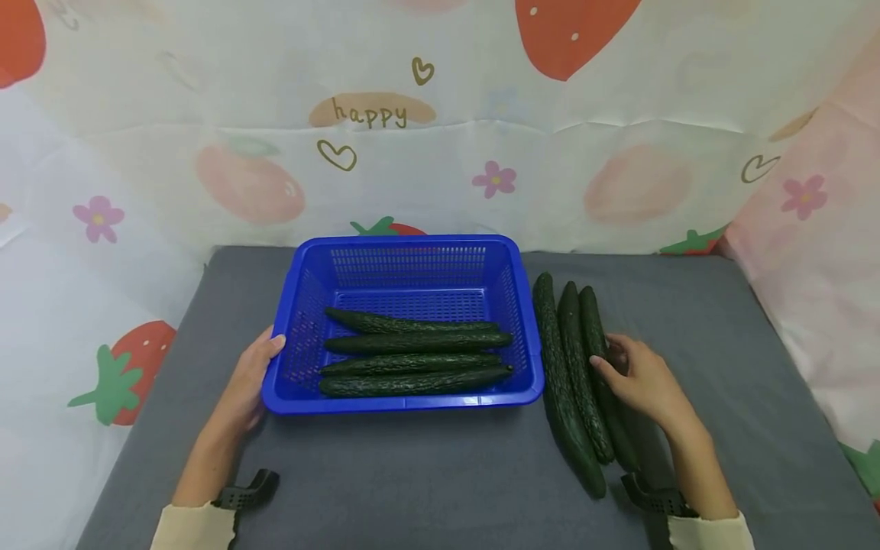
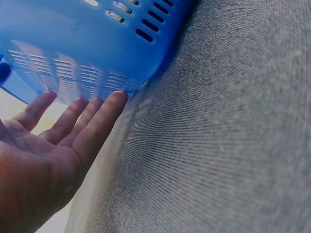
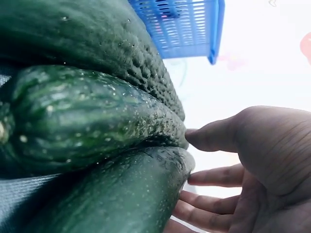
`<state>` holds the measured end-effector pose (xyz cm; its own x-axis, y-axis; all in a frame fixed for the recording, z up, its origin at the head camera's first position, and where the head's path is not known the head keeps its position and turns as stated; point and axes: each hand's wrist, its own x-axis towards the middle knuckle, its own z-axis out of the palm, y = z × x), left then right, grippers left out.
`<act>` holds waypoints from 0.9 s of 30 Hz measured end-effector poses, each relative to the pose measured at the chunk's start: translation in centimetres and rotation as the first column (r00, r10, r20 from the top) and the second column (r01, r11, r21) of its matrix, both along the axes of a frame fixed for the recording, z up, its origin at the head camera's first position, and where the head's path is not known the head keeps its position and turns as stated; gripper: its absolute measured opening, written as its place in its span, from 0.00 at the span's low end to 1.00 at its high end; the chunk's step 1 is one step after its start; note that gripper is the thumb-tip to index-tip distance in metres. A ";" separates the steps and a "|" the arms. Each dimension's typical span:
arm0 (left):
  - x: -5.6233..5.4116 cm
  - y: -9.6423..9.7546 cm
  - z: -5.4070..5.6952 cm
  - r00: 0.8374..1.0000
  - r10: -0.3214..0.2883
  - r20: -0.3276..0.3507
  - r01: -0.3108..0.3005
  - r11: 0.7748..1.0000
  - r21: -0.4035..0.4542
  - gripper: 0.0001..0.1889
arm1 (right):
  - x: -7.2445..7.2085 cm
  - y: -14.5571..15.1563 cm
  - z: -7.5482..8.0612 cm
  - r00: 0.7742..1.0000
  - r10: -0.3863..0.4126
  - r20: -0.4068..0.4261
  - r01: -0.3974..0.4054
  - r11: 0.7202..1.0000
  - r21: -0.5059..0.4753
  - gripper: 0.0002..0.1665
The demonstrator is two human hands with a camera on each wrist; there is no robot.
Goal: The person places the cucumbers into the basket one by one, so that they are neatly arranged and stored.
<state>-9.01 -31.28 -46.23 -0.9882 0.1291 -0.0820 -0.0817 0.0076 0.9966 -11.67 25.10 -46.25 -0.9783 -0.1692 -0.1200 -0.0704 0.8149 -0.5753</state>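
Note:
A blue plastic basket sits on the table with several dark green cucumbers lying crosswise inside it. My left hand holds the basket's left side, thumb on the rim and fingertips against the outer wall, as the left wrist view shows. To the right of the basket lie three more cucumbers side by side, pointing away from me: a long left one, a middle one and a right one. My right hand straddles the right cucumber at its middle, thumb on its left, fingers on its far right side.
Grey cloth covers the table. Behind and at both sides hangs a pale curtain printed with strawberries, flowers and hearts. A black wrist mount is on the left forearm and another black mount on the right one.

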 end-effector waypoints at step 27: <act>0.1 0.1 0.3 1.000 -0.004 -0.009 0.004 1.000 -0.002 0.34 | 0.3 0.3 0.8 0.976 -0.065 0.208 0.033 0.988 0.153 0.28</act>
